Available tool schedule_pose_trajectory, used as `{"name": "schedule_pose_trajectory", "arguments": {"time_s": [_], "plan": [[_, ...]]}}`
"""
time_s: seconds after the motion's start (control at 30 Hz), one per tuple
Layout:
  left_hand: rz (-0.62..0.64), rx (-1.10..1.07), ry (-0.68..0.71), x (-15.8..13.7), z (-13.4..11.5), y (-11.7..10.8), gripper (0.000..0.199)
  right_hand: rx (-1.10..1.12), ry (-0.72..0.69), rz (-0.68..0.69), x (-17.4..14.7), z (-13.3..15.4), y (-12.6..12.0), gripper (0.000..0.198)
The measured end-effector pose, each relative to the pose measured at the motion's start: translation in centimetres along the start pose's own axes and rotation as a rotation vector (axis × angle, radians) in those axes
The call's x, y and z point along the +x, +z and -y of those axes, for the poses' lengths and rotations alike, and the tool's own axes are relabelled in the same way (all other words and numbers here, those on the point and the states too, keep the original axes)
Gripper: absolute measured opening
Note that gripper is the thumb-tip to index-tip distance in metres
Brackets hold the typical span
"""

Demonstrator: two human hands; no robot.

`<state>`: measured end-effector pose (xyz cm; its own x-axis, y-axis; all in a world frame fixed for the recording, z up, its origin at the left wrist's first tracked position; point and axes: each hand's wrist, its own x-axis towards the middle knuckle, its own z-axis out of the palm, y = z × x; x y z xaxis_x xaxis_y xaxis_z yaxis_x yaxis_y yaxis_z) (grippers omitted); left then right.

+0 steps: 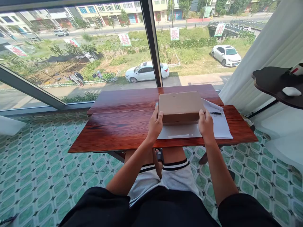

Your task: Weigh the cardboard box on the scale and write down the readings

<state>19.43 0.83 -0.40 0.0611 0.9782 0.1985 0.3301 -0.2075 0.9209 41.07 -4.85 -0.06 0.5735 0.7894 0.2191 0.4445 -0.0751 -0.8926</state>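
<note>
Between my two hands is a brown cardboard box (181, 104), its lid side up and its long front side facing me. My left hand (155, 124) grips the box's left end, thumb near the front corner. At the right end my right hand (205, 123) holds it in the same way. Under and in front of the box lies a silver-grey flat panel (180, 132); what it belongs to is hidden. White paper sheets (221, 129) spread to the right, with a black pen (216, 113) on them.
The reddish-brown wooden table (113, 129) stands against a large window with a dark frame (152, 41). To the right, a dark side table (267, 78) carries a white mouse-shaped object (291, 91). A white curtain (258, 63) hangs behind it. Green tiles (59, 176) cover the floor.
</note>
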Motion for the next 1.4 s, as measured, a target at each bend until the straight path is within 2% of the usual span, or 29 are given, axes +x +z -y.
{"name": "schedule_pose_trajectory", "arguments": {"time_s": [0.33,0.6,0.8,1.07,1.4], "plan": [[-0.075,-0.031,0.057,0.0,-0.3,-2.5,0.053,0.035,-0.032,0.027,-0.8,1.6,1.7,0.054],[-0.205,-0.022,0.053,0.2,0.6,-6.5,0.051,0.060,-0.132,0.108,-1.9,4.0,4.5,0.051],[-0.291,-0.018,0.040,-0.5,1.0,-9.8,0.048,0.083,-0.135,0.215,-3.4,6.0,7.2,0.048],[-0.468,0.004,0.014,-0.5,3.4,-14.5,0.047,0.170,-0.170,0.359,-5.4,8.6,11.2,0.047],[-0.560,-0.005,-0.020,-1.3,5.6,-18.3,0.047,0.201,-0.176,0.493,-7.3,10.0,14.5,0.053]]}}
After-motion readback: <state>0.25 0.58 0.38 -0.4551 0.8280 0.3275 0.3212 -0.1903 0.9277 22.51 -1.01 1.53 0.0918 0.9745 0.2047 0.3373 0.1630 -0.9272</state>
